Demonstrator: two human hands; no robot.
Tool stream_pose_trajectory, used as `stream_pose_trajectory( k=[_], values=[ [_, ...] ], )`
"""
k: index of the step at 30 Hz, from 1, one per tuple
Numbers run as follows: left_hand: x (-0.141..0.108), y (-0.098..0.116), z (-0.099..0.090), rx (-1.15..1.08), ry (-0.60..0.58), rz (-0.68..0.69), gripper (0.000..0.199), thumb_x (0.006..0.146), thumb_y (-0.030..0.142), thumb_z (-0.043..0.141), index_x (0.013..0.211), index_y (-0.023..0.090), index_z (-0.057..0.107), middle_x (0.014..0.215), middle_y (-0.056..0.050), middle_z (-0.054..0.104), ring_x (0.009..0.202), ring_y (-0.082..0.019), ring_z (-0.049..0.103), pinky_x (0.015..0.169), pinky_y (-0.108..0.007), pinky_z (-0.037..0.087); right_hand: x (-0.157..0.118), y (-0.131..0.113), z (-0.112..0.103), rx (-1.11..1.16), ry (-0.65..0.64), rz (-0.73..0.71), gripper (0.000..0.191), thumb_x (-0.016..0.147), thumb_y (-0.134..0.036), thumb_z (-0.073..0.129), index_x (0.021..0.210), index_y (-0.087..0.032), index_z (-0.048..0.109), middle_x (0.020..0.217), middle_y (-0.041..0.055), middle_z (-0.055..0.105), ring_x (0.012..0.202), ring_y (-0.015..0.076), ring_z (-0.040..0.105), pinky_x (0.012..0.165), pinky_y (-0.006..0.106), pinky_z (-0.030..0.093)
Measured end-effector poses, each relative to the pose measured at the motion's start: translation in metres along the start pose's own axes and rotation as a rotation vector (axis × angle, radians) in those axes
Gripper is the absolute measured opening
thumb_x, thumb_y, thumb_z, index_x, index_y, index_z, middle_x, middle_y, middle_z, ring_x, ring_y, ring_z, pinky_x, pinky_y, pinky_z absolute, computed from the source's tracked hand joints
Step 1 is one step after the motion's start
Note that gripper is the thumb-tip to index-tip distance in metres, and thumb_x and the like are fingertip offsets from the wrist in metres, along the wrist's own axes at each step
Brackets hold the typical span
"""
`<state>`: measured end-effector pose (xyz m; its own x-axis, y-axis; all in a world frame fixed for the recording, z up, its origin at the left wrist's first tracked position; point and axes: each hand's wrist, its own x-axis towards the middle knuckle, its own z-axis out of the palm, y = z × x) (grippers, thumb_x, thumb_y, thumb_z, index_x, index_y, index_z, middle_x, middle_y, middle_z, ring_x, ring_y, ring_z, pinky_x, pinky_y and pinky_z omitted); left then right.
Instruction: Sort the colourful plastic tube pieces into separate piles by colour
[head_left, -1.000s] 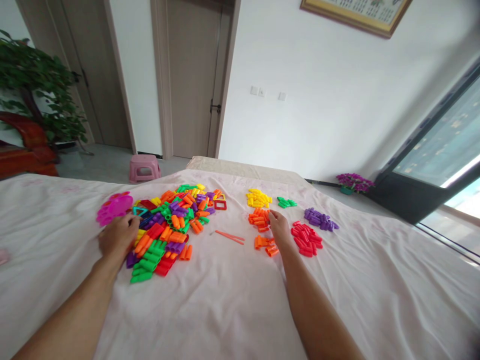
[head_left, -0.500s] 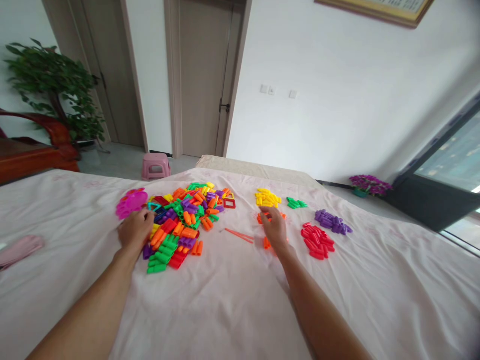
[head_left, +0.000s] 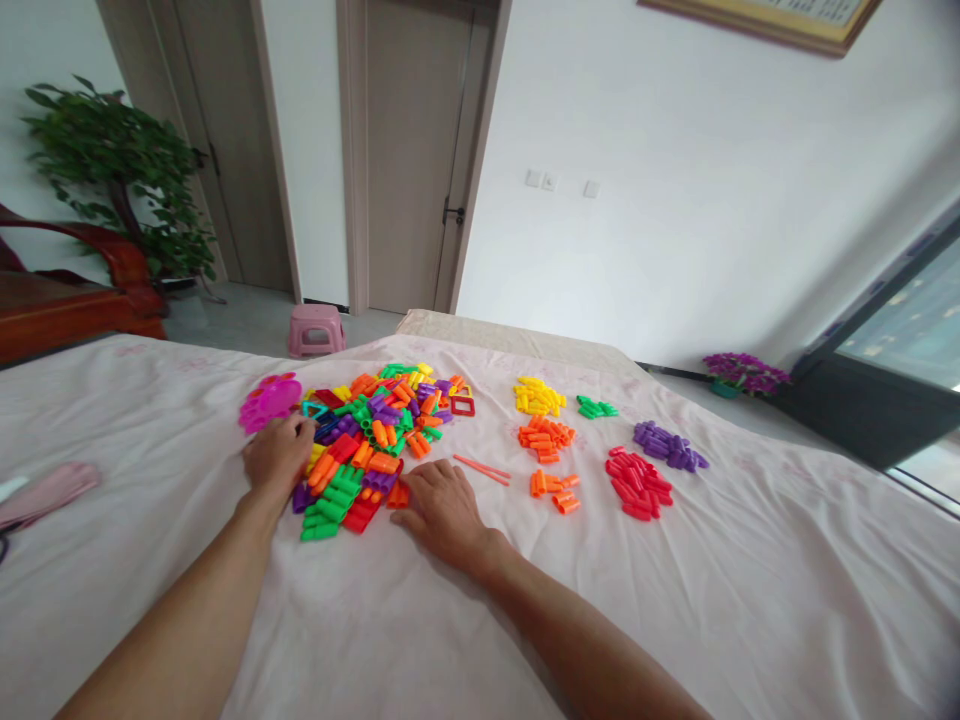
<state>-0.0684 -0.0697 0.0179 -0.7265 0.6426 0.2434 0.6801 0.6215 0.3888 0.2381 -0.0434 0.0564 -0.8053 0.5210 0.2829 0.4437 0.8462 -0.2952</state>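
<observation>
A mixed heap of bullet-shaped and tube-like plastic toy blocks (head_left: 382,410) in several colours lies left of centre on a pale sheet. My left hand (head_left: 277,450) rests at the heap's left edge, fingers curled; whatever they may hold is hidden. At the heap's lower right my right hand (head_left: 446,510) reaches down, thumb and fingers apart around an orange block (head_left: 398,495) lying there. Sorted groups lie to the right: yellow blocks (head_left: 538,397), green blocks (head_left: 597,407), orange blocks (head_left: 546,438), purple blocks (head_left: 667,445) and red blocks (head_left: 637,484). More orange pieces (head_left: 555,489) lie nearer me.
Two thin orange sticks (head_left: 481,469) lie between heap and groups. A red square frame (head_left: 463,406) sits at the heap's right, a pink plastic piece (head_left: 271,400) at its upper left. Beyond the sheet stand a pink stool (head_left: 316,330) and a wooden chair (head_left: 112,290).
My right hand has moved left from the orange group to the heap's lower right edge, uncovering the orange blocks there. My left hand stays at the heap's left edge.
</observation>
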Motion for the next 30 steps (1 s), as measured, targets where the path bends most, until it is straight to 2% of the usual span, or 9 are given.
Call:
stream_pose_trajectory(
  k=[5,10,12,17,20,24,30],
  values=[
    [0.000,0.000,-0.002,0.006,-0.024,-0.011,0.048,0.094,0.047,0.035,0.111,0.023,0.073,0.113,-0.013,0.071,0.101,-0.030,0.063,0.079,-0.038,0.046,-0.002,0.010,0.008,0.080,0.068,-0.003,0.025,0.082,-0.033,0.076,0.103,-0.023,0.068,0.098,0.0041,0.069,0.094,0.0211,0.058,0.087,0.035,0.043],
    [0.001,-0.001,0.000,-0.007,-0.030,-0.018,0.051,0.094,0.050,0.032,0.112,0.024,0.073,0.115,-0.014,0.070,0.101,-0.032,0.063,0.079,-0.041,0.047,-0.004,0.039,-0.001,0.156,0.210,0.010,0.031,0.079,-0.028,0.077,0.108,-0.022,0.068,0.105,0.0049,0.069,0.097,0.0212,0.061,0.088,0.034,0.046],
    [0.002,-0.001,0.001,-0.013,-0.031,-0.028,0.052,0.094,0.050,0.032,0.114,0.025,0.072,0.118,-0.013,0.069,0.102,-0.032,0.063,0.081,-0.042,0.047,-0.006,0.060,-0.013,0.126,0.312,0.075,0.029,0.082,-0.028,0.074,0.110,-0.021,0.067,0.106,0.0059,0.069,0.099,0.0216,0.061,0.089,0.034,0.046],
    [0.003,-0.002,0.001,-0.016,-0.052,-0.025,0.052,0.094,0.049,0.032,0.117,0.023,0.070,0.120,-0.014,0.069,0.105,-0.033,0.063,0.085,-0.044,0.048,-0.017,0.119,-0.048,-0.094,0.532,0.383,0.035,0.086,-0.030,0.066,0.119,-0.019,0.065,0.114,0.0088,0.068,0.105,0.0250,0.058,0.095,0.038,0.044],
    [0.003,-0.002,0.001,-0.015,-0.051,-0.025,0.051,0.094,0.048,0.033,0.117,0.023,0.071,0.121,-0.014,0.068,0.106,-0.033,0.062,0.087,-0.045,0.047,-0.027,0.147,-0.062,-0.224,0.553,0.543,0.037,0.087,-0.033,0.062,0.122,-0.020,0.065,0.117,0.0097,0.068,0.108,0.0270,0.056,0.096,0.040,0.041],
    [0.005,-0.003,0.003,-0.010,-0.046,-0.030,0.050,0.094,0.049,0.033,0.115,0.024,0.071,0.121,-0.013,0.069,0.106,-0.033,0.063,0.085,-0.044,0.047,-0.038,0.167,-0.066,-0.310,0.524,0.701,0.040,0.087,-0.035,0.060,0.124,-0.021,0.065,0.120,0.0114,0.067,0.109,0.0290,0.055,0.093,0.040,0.040],
    [0.005,-0.004,0.005,0.000,-0.039,-0.023,0.052,0.094,0.050,0.031,0.115,0.024,0.071,0.119,-0.014,0.069,0.105,-0.034,0.063,0.081,-0.043,0.046,-0.044,0.172,-0.061,-0.337,0.506,0.714,0.035,0.087,-0.037,0.059,0.118,-0.024,0.069,0.121,0.0096,0.067,0.112,0.0303,0.052,0.090,0.041,0.039]
  ],
)
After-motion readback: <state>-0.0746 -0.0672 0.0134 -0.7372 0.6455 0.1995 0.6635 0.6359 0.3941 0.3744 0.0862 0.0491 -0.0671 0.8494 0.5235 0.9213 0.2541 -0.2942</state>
